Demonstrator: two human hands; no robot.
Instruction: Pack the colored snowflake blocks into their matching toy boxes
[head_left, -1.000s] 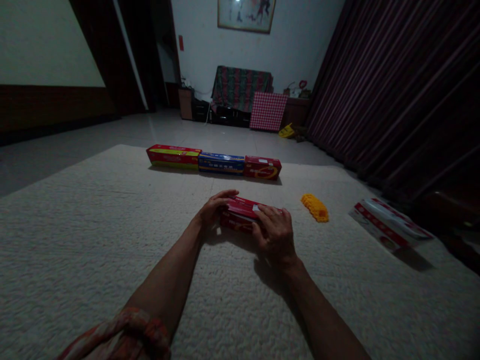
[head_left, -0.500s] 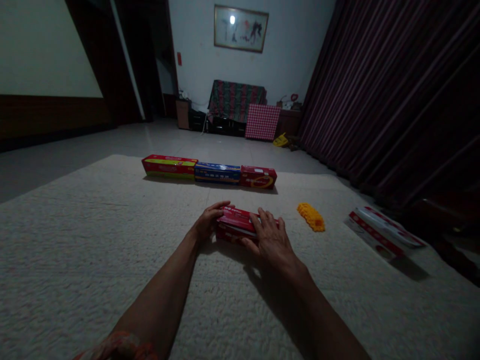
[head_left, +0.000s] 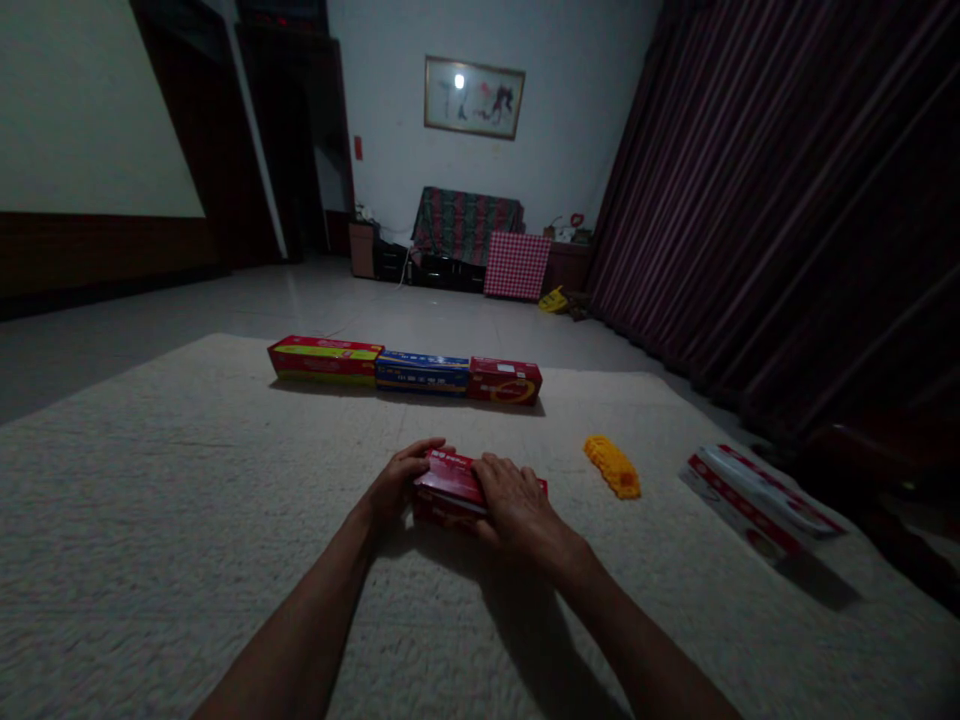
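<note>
A long red box (head_left: 448, 482) with white lettering lies on the cream quilted mat in front of me. My left hand (head_left: 397, 487) is wrapped round its left end, fingers on the far side. Over the right part of its top lies my right hand (head_left: 517, 505), fingers curved across it and thumb at the near side. That hand hides much of the box's right half. Beyond my hands, three boxes stand end to end in a row: a red and yellow-green box (head_left: 326, 361), a blue box (head_left: 422, 374) and a dark red box (head_left: 505, 381).
A bundled orange-yellow knitted item (head_left: 613, 466) lies right of my hands. Farther right is a white and red box (head_left: 757, 500). The mat (head_left: 187, 480) covers the floor here. A purple curtain (head_left: 712, 200) hangs along the right, and a red checked cloth (head_left: 517, 266) is at the back.
The view has tilted up slightly, so everything sits lower in the picture. My right hand has shifted a little left over the red box. The row of boxes looks unchanged.
</note>
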